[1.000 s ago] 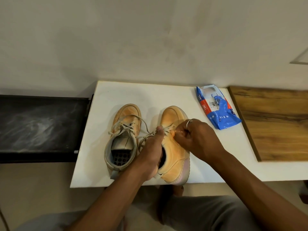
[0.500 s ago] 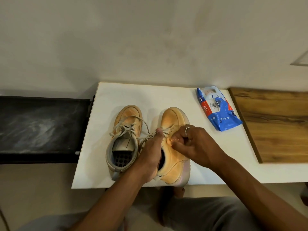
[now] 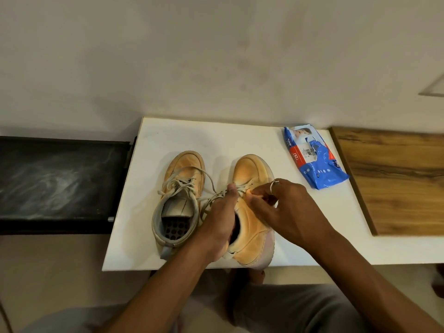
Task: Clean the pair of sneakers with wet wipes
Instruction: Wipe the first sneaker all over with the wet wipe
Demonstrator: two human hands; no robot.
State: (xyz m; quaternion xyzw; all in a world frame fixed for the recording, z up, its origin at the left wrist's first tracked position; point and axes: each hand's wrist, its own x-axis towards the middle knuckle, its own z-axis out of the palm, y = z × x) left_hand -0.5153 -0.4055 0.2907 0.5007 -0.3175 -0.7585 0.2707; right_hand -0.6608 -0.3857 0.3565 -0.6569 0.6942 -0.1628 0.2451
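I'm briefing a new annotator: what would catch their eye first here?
A pair of tan sneakers stands on the white board. The left hand grips the right sneaker at its opening while the right hand pinches its laces. A blue wipes pack lies farther right, beside the wooden top.

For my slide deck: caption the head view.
Left hand grips one sneaker while right hand pinches its laces; wipes pack nearby.

Bare table (image 3: 283, 162) strip between right sneaker (image 3: 249, 169), wipes pack (image 3: 314, 162).
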